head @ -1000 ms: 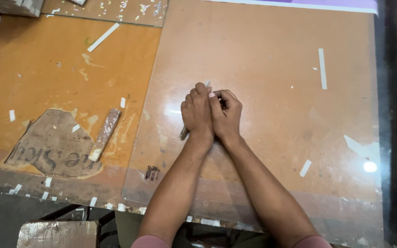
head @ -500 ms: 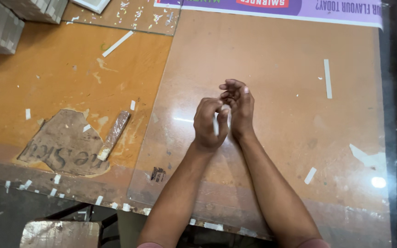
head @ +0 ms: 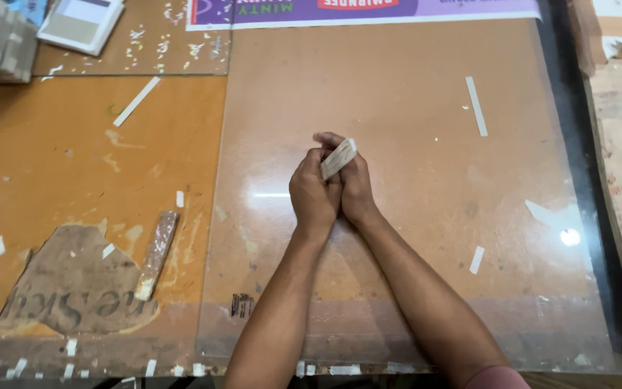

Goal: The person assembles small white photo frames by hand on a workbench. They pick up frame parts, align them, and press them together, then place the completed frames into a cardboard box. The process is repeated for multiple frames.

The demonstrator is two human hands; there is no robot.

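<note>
Both hands meet over the glossy glass sheet (head: 412, 108) that covers the right part of the worktop (head: 73, 144). The left hand (head: 313, 196) and the right hand (head: 354, 189) press together, fingers curled, and between them they hold a small flat stick (head: 338, 158), pale cream, slim and oblong, with a slightly darker band along one long edge. It juts out above the knuckles, tilted up to the right, its lower end hidden in the fingers. Each grip is closed tightly about that stick; which fingers pinch it cannot be told from this view.

Left of the glass sheet, on the bare orange board, lies a brown wrapped bar (head: 155, 253) with a pale tip, resting on the edge of a torn patch of brown paper (head: 66, 288). A long white strip (head: 136, 101) lies further up the board. On the glass sheet itself, right of the hands, a second white strip (head: 476, 106) and a shorter one (head: 476, 259) lie flat. A purple printed banner (head: 368, 10) runs along the far edge of the glass sheet
</note>
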